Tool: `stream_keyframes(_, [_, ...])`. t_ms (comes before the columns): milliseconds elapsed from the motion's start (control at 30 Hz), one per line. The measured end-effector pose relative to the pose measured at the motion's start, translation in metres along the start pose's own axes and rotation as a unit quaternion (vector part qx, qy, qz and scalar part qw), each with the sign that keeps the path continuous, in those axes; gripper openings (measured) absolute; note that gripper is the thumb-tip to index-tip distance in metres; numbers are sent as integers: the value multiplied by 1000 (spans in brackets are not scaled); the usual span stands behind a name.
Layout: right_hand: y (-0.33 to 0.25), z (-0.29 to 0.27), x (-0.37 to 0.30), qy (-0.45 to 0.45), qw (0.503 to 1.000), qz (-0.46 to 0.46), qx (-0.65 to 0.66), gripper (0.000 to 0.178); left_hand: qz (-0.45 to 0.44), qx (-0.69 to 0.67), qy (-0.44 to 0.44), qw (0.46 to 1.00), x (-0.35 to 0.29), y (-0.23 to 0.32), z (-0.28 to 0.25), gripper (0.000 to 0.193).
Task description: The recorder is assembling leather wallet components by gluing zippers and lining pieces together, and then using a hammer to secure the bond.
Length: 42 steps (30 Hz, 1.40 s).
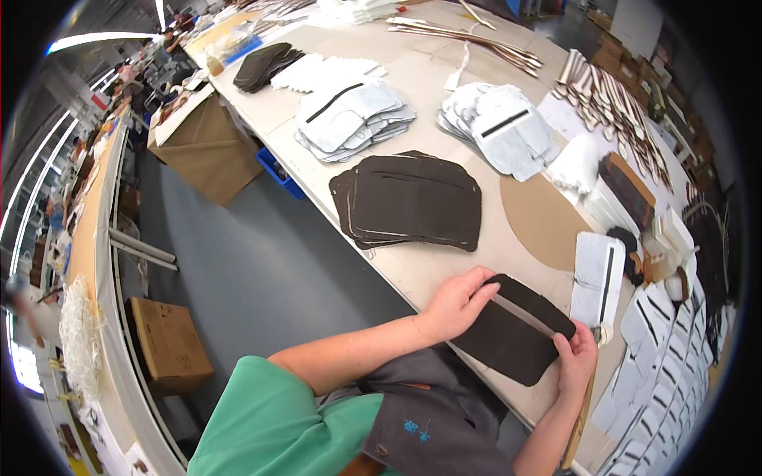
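Panel: dark-brown, round-cornered flat sheet, at the pale bench's near edge.
Long axis: ran between both hands.
Left hand: fingers pinched its upper corner.
Right hand: fingers pinched its right corner.

At left, a cardboard box stands on the grey floor beside a long bench, with a bundle of white strands farther left. Farther off are a blue bin and an overhead strip light.
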State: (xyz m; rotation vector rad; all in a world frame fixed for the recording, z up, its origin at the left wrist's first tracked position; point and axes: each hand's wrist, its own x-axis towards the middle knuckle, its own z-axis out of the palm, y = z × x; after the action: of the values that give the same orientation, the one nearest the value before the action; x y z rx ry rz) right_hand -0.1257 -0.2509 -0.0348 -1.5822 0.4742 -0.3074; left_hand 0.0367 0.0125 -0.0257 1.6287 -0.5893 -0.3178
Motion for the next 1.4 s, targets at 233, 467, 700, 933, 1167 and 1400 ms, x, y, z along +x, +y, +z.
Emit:
stream_keyframes(233, [0, 0, -7, 44, 998, 23, -40, 37, 69, 18, 114, 991, 58, 29, -78, 21])
stream_keyframes(467, [-1, 2, -4, 44, 995, 32, -89, 26, 121, 525, 340, 771, 87, 20, -190, 38])
stream_keyframes(700, [11, -7, -2, 69, 993, 20, -89, 24, -12, 179, -244, 953, 57, 24, -13, 34])
stream_keyframes(933, [1, -107, -40, 216, 899, -115, -364, 46, 342, 193, -287, 874, 4, -10, 79, 44])
stream_keyframes(1167, [2, -154, -98, 181, 858, 41, -479, 70, 316, 159, -302, 885, 5, -8, 80, 41])
stream_keyframes(1400, [-27, -149, -89, 143, 847, 90, -504, 58, 300, 154, -293, 895, 5, -8, 77, 41])
